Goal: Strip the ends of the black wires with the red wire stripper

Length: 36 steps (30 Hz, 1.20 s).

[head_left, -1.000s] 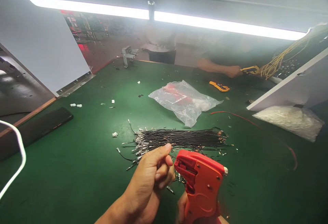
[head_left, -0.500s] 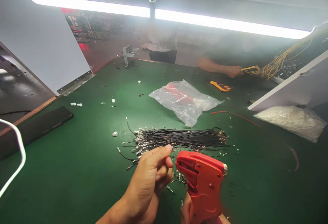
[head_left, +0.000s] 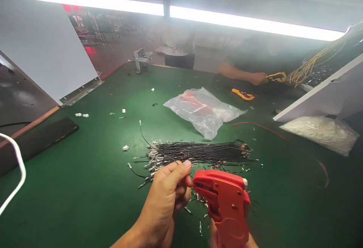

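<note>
Red pistol-shaped hand tool (head_left: 229, 202): one, upright, low in the view just right of centre, above a green worktop (head_left: 99, 187). The base of its handle is cut off by the lower edge.

Right hand (head_left: 214, 236): wrapped around the tool's handle, mostly hidden behind it.

Left hand (head_left: 167, 195): thumb and forefinger pinched on a thin black wire (head_left: 173, 160) in front of the tool's nose. Whether the wire's tip sits inside the nose is hard to make out.

Bundle of black wires (head_left: 195, 152): laid crosswise just beyond the hands; silvery terminals at left, coppery ends at right, the near edge partly covered by the left hand. Loose terminal pieces (head_left: 200, 227) lie below, partly hidden by hand and tool.

Clear plastic bag (head_left: 208, 128): beyond the bundle; red and white contents, their shapes blurred by the film.

Second plastic bag (head_left: 320, 134): at right, beside a white panel (head_left: 320, 96); filled with pale matter, too indistinct to identify.

Orange pliers (head_left: 242, 94): lying behind the clear bag, to its right.

Co-worker's hand (head_left: 258, 78): on a yellow tool (head_left: 276, 77) near yellow wires (head_left: 303, 70); the person is hazy, upper part hidden by the lamp (head_left: 255, 22).

White cable (head_left: 18, 164): cut off at the left edge.
</note>
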### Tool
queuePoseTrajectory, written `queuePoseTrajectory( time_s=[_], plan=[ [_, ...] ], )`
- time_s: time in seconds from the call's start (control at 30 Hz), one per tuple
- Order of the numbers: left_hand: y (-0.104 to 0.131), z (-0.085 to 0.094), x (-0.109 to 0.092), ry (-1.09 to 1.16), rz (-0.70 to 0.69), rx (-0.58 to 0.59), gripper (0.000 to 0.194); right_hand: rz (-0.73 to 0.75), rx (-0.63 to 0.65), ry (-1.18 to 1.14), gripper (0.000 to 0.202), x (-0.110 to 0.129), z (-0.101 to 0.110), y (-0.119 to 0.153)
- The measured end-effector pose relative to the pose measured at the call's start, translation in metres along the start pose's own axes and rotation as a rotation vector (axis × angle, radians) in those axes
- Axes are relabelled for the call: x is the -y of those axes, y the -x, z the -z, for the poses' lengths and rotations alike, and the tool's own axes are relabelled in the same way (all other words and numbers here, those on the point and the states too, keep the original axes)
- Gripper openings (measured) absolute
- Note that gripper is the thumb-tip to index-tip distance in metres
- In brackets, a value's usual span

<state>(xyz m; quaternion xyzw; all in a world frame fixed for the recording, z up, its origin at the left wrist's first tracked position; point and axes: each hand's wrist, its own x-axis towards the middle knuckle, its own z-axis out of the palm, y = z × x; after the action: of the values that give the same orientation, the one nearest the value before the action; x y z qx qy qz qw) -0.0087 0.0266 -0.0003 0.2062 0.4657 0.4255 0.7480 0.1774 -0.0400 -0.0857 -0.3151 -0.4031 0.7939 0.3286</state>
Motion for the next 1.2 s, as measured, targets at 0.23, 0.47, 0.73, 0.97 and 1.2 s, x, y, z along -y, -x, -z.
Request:
queuePoseTrajectory(
  time_s=[0.23,0.47,0.73,0.97,1.2],
  plan=[
    [-0.001,-0.002,0.001,0.015,-0.01,-0.015,0.046,-0.026,0.04,0.006,0.025,-0.004,0.01,-0.008],
    [-0.007,0.001,0.001,-0.023,-0.162,-0.118,0.049,0.042,0.059,0.024,0.073,0.01,0.007,-0.014],
    [-0.01,0.005,0.011,-0.15,-0.354,-0.196,0.048,0.192,-0.797,0.757,0.05,0.051,0.015,0.028],
    [-0.01,0.005,0.009,-0.258,-0.489,-0.24,0.041,0.312,-0.645,1.624,0.048,0.047,0.052,0.022],
    [-0.007,0.005,0.029,-0.403,-0.58,-0.153,0.028,0.38,-0.377,1.791,0.074,0.037,0.026,0.012]
  ],
)
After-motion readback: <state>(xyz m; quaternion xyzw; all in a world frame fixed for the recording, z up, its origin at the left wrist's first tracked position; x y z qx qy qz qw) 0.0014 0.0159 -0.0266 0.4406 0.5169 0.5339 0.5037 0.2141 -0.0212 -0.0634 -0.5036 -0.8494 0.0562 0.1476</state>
